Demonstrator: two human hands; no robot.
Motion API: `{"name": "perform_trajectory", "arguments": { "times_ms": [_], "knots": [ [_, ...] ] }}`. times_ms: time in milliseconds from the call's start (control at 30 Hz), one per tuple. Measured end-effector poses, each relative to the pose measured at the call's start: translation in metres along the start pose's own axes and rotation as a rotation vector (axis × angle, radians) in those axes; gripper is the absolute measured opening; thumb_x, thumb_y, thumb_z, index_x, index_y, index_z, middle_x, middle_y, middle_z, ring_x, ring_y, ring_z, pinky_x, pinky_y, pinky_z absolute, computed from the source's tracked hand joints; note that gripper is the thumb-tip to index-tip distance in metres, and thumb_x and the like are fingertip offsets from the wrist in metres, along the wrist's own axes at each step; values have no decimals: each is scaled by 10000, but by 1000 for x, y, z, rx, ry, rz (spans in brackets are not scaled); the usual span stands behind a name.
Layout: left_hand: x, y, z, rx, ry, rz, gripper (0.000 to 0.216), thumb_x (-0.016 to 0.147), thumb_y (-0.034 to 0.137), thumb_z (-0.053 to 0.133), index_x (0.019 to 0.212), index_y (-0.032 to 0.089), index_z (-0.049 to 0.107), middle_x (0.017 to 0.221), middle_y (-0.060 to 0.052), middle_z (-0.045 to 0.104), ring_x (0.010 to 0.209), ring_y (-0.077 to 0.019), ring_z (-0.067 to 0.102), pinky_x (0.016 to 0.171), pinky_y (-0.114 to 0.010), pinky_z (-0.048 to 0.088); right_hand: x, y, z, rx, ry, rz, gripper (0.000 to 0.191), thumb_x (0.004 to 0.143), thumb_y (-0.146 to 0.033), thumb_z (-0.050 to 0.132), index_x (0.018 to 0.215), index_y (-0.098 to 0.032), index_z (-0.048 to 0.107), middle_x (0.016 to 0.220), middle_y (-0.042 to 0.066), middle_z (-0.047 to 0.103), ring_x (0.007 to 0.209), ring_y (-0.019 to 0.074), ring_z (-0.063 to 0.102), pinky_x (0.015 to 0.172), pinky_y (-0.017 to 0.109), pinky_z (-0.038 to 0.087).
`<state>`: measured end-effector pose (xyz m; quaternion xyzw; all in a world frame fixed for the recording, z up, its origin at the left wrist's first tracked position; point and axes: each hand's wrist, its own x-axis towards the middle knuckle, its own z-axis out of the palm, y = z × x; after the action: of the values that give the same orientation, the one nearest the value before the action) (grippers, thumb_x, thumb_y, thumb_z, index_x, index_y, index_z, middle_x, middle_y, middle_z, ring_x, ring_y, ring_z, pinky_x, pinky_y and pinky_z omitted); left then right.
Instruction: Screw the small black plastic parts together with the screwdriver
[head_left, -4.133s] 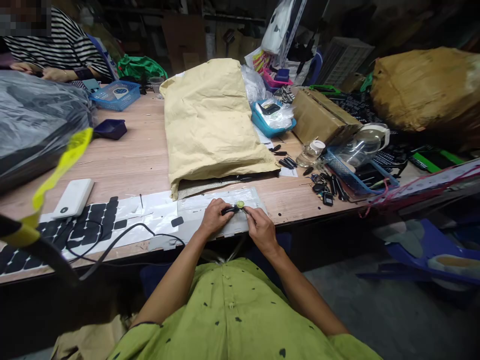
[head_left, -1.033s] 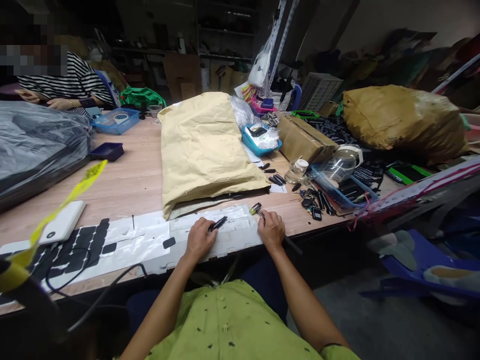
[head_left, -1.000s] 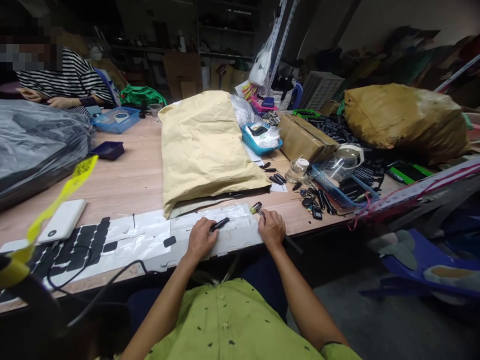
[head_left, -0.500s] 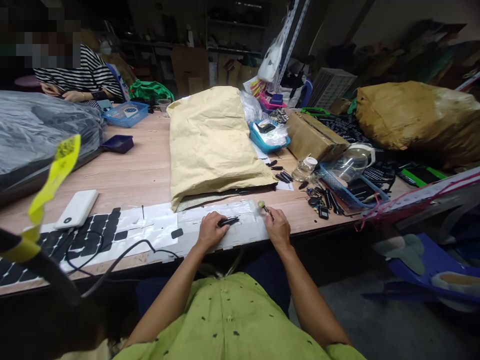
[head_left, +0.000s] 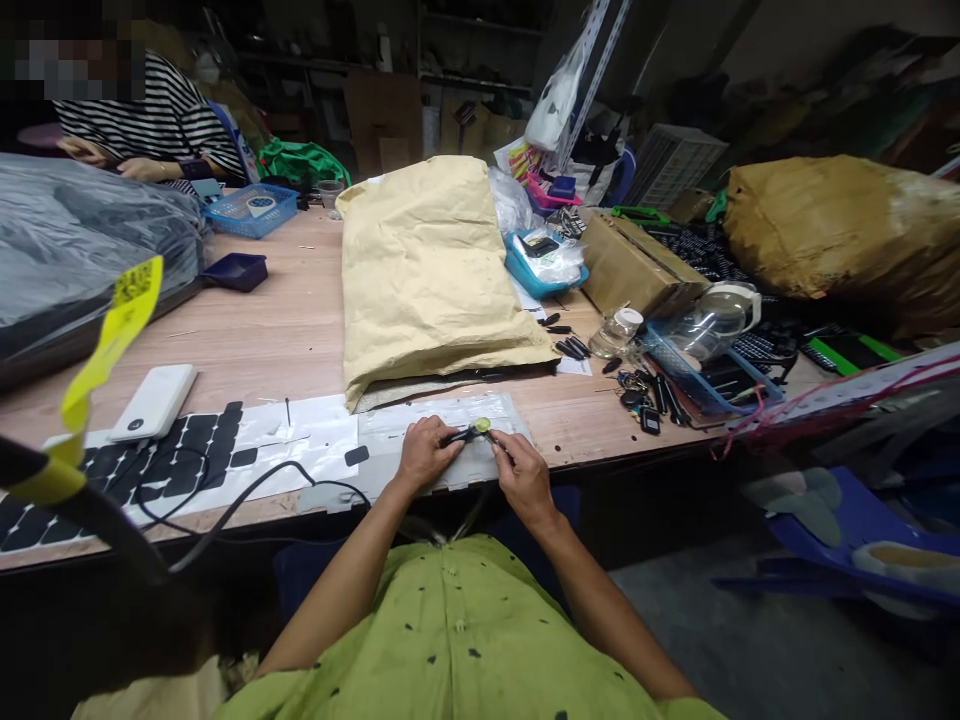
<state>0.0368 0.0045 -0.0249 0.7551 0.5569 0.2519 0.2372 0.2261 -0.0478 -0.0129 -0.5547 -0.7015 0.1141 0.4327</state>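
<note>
My left hand (head_left: 429, 450) lies at the table's front edge, its fingers closed on a small, slim black piece (head_left: 459, 435). My right hand (head_left: 526, 478) pinches a thin stick-like tool with a round yellow-green head (head_left: 481, 426). That head meets the tip of the black piece, between the two hands; whether it presses on it I cannot tell. Under both hands lies a pale, translucent board (head_left: 491, 408). Left of it a white sheet (head_left: 328, 428) carries rows of black rounded stickers (head_left: 196, 455), with a loose one (head_left: 357, 456) near the board.
A large cream paper sack (head_left: 427, 280) stands just beyond my hands. To the right are several black pieces (head_left: 574, 347), a glass jar (head_left: 615, 332) and a blue basket (head_left: 675, 365). A white power bank (head_left: 155, 402) with cables lies left. Another person (head_left: 161, 120) sits at far left.
My right hand has moved left, bringing the round yellow-green head from the board's right end to the black piece's tip. My left hand keeps its hold. The view has shifted slightly.
</note>
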Motion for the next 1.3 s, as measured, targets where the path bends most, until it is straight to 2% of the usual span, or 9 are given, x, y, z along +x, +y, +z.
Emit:
{"name": "perform_trajectory", "arguments": {
  "times_ms": [367, 567, 700, 767, 867, 1000, 1167, 1300],
  "knots": [
    [0, 7, 1, 10, -23, -11, 182, 830, 295, 694, 982, 268, 790, 839, -44, 663, 917, -234, 597, 810, -350, 407, 5, -12, -2, -89, -42, -52, 323, 983, -197, 446, 1150, -226, 721, 964, 70, 732, 904, 177, 691, 809, 271, 549],
    [0, 15, -3, 38, -40, -40, 120, 825, 270, 668, 868, 252, 778, 844, -43, 657, 917, -236, 597, 806, -353, 405, 2, -16, 2, -114, -130, -90, 329, 974, -189, 447, 1150, -240, 721, 959, 59, 730, 902, 174, 682, 814, 264, 537],
    [0, 16, -2, 6, -37, -72, 204, 792, 258, 692, 972, 259, 788, 848, -43, 672, 935, -244, 605, 837, -364, 422, 12, 2, -4, -202, -61, -24, 330, 972, -203, 447, 1149, -252, 722, 988, 60, 723, 932, 183, 667, 820, 273, 517],
    [0, 16, -1, 1, -21, -69, 210, 777, 258, 703, 969, 258, 788, 855, -42, 679, 936, -246, 609, 846, -369, 430, 22, 21, -11, -287, -9, 23, 332, 965, -204, 447, 1136, -252, 727, 1013, 68, 718, 944, 194, 648, 825, 286, 498],
    [0, 15, 2, -2, 5, -55, 198, 765, 259, 716, 949, 259, 787, 851, -38, 681, 921, -242, 613, 845, -367, 441, 35, 55, -21, -450, 50, 128, 306, 915, -180, 492, 1081, -235, 743, 943, 71, 699, 874, 209, 599, 772, 299, 452],
    [-1, 12, 4, -7, 9, -46, 177, 775, 263, 721, 940, 248, 785, 836, -38, 676, 897, -234, 615, 837, -359, 447, 40, 88, -23, -576, 104, 212, 290, 863, -153, 532, 1042, -211, 752, 885, 75, 661, 836, 213, 532, 730, 306, 383],
    [-2, 7, 2, -17, -3, -16, 183, 798, 300, 704, 956, 258, 785, 843, -43, 676, 891, -236, 602, 831, -368, 439, 36, 93, -14, -617, 168, 201, 283, 860, -154, 552, 1053, -206, 753, 884, 81, 642, 841, 220, 504, 716, 318, 338],
    [-6, 6, -4, -1, -69, 48, 178, 773, 313, 733, 928, 259, 802, 915, -59, 690, 911, -247, 588, 832, -387, 432, 35, 91, -9, -612, 179, 179, 283, 861, -149, 554, 1063, -205, 744, 887, 80, 627, 844, 221, 493, 717, 320, 327]
  ]
}}
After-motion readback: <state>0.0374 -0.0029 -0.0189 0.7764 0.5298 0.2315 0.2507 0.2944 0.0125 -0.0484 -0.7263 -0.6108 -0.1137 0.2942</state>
